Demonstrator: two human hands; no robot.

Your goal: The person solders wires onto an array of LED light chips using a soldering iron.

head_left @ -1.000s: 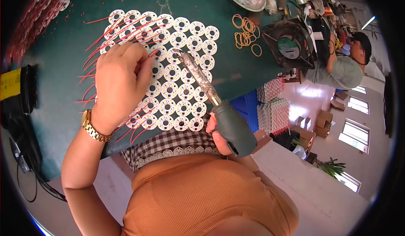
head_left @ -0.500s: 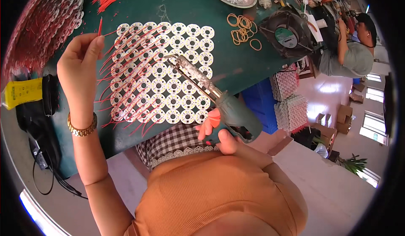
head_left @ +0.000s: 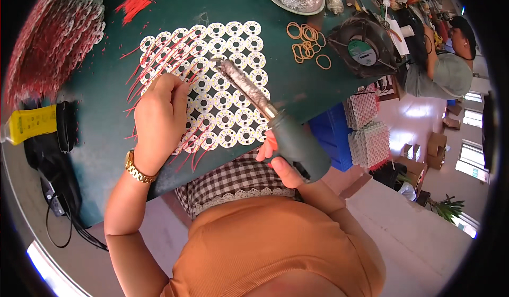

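Note:
A sheet of round white LED boards (head_left: 246,134), each with a hole in its middle, lies on the green table. Thin red wires (head_left: 151,66) slant across its left part. My left hand (head_left: 159,119), with a gold bracelet at the wrist, is over the sheet's left side. Thumb and forefinger are pinched together on a red wire, mostly hidden by the fingers. My right hand (head_left: 283,169) grips a dark green soldering gun (head_left: 299,146). Its metal barrel points up and left, and the bent tip is over the boards, up and right of my left fingertips.
Loose red wires (head_left: 135,5) lie at the far left, beside a large stack of wired boards (head_left: 58,37). Rubber bands (head_left: 305,47), a metal bowl (head_left: 318,2) and a black fan (head_left: 363,47) are at the right. A yellow bottle (head_left: 34,124) stands left. Another person (head_left: 442,71) works beyond.
My left hand has come down and right from beyond the sheet's left edge to over the boards, with the red wire. The sheet has turned slightly. The soldering gun stays nearly in place.

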